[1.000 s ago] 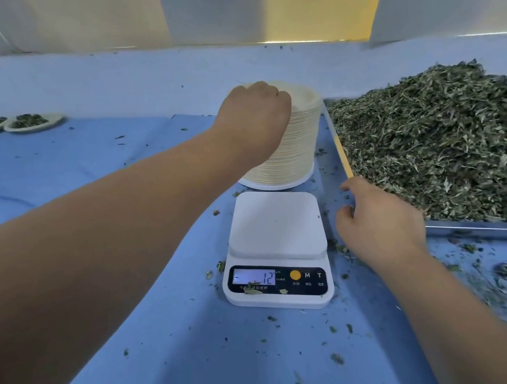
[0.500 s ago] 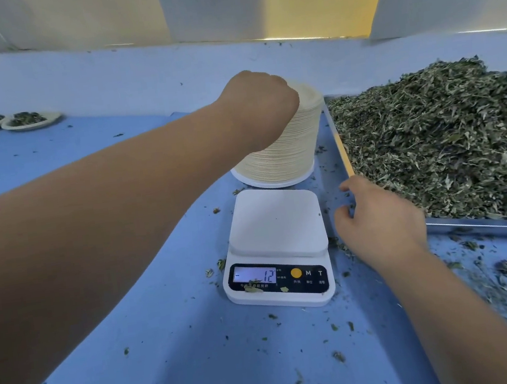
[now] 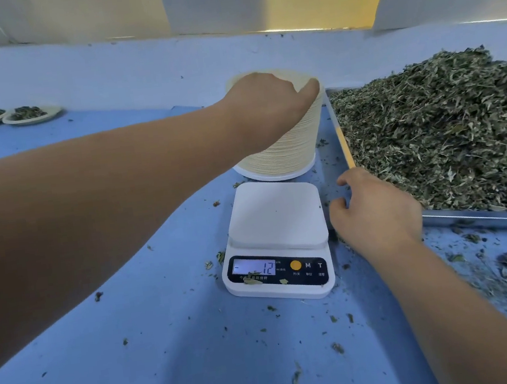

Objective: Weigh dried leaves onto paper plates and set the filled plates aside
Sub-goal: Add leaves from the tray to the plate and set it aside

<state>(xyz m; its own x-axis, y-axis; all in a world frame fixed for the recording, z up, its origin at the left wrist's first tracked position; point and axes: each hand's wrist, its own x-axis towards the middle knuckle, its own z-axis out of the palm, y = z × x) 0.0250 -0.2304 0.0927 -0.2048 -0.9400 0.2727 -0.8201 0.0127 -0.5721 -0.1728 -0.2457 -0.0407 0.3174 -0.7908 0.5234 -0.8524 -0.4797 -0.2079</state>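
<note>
A tall stack of paper plates (image 3: 285, 152) stands behind the white scale (image 3: 276, 217), whose platform is bare and whose display reads -12. My left hand (image 3: 264, 107) lies over the top of the stack. Its fingers curl round the top plate's rim and the thumb reaches to the right edge. My right hand (image 3: 376, 212) hovers between the scale and the near left corner of the metal tray (image 3: 485, 220), fingers loosely curled and holding nothing. Dried leaves (image 3: 445, 130) are heaped in the tray.
Two filled plates (image 3: 30, 114) sit at the far left on the blue table cover (image 3: 137, 349). Loose leaf bits are scattered around the scale and in front of the tray. A blue wall rises close behind the stack.
My left hand has shifted a little on top of the stack, the thumb now stretched to the right rim. My right hand has stayed almost still beside the tray corner.
</note>
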